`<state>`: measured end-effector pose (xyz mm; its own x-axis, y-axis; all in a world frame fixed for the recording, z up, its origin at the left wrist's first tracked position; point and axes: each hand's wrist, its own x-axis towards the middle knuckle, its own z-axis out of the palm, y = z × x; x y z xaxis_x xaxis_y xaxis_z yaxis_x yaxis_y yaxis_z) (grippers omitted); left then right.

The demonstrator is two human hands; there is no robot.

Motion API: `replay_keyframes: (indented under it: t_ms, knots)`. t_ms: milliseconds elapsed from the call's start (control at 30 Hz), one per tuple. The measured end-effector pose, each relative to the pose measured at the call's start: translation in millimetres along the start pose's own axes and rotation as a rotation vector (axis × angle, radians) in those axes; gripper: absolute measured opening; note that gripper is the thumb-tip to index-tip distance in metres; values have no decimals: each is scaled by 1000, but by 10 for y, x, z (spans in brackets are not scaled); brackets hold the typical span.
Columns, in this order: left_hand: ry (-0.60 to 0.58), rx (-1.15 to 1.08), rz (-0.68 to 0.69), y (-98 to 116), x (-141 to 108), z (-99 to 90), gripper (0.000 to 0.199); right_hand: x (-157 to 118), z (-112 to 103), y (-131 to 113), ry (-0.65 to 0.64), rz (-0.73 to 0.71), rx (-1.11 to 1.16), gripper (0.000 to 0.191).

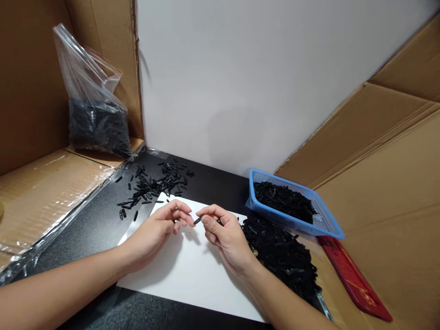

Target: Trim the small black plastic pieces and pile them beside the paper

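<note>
Over a white sheet [192, 279], my right hand [223, 233] pinches a small black piece [198, 220] between thumb and index finger. Something dark also shows by its curled fingers, too small to make out. My left hand [154, 231] is just left of that piece, fingers loosely bent and apart, its fingertips close to the piece's tip. A dark speck shows near the left thumb, not clear enough to name. Loose black pieces [147, 188] lie scattered beyond the left hand, and a large heap of similar pieces [285, 256] lies right of my right hand.
A blue basket [330, 227] of black pieces rests at the right, beside a red flat object [357, 279]. At the back left, a clear zip bag [98, 123] of dark contents leans against cardboard [30, 82]. A pale wall [240, 82] rises behind the black table [213, 178].
</note>
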<state>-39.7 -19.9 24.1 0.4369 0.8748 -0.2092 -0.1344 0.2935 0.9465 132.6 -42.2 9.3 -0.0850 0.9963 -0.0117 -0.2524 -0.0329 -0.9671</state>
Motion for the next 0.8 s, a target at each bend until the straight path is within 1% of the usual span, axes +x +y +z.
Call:
replay_keyframes:
  t_ms: [100, 300, 400, 533, 700, 800]
  knots:
    - [23, -8, 27, -17, 12, -5, 40, -5, -1, -2, -16, -7, 3, 23]
    - [32, -7, 45, -27, 10, 12, 23, -11, 9, -17, -31, -11, 21, 20]
    - [53, -15, 57, -41, 18, 4, 25, -13, 11, -16, -32, -20, 18, 19]
    - [53, -35, 20, -50, 46, -14, 23, -11, 0, 2, -24, -12, 11, 21]
    - [81, 36, 2, -47, 62, -36, 22, -5, -5, 10, -17, -3, 11, 25]
    - [62, -7, 18, -47, 56, -35, 21, -5, 1, 7, -16, -2, 23, 25]
